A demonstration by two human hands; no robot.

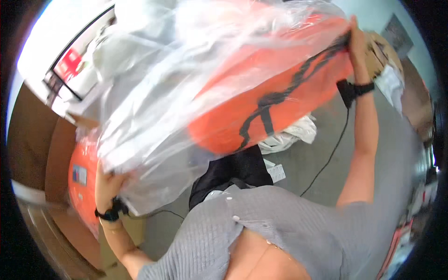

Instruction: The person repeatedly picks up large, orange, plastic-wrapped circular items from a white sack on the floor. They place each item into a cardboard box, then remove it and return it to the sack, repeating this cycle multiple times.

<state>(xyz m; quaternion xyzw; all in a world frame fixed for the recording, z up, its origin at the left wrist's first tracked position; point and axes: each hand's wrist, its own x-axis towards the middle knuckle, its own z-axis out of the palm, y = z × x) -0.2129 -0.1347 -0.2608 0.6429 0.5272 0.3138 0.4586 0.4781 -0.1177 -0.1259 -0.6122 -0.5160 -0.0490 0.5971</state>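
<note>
A large clear plastic bag (154, 112) is stretched across the upper middle of the view, wrinkled and shiny. Partly inside or behind it is an orange padded bundle (298, 105) with black cord or strap along its side; its exact kind cannot be made out. My left hand (110, 182) is closed on the lower left edge of the plastic bag. High on the right, my right hand (357, 49) grips the end of the orange bundle, its fingers partly hidden. Both wrists wear black bands with cables.
Another orange package (79, 175) in clear plastic stands at the left, by a brown cardboard box (51, 154). Crumpled white plastic (296, 133) lies on the grey floor (317, 163). An open carton (380, 53) is at the upper right. A black cable (326, 161) hangs from my right wrist.
</note>
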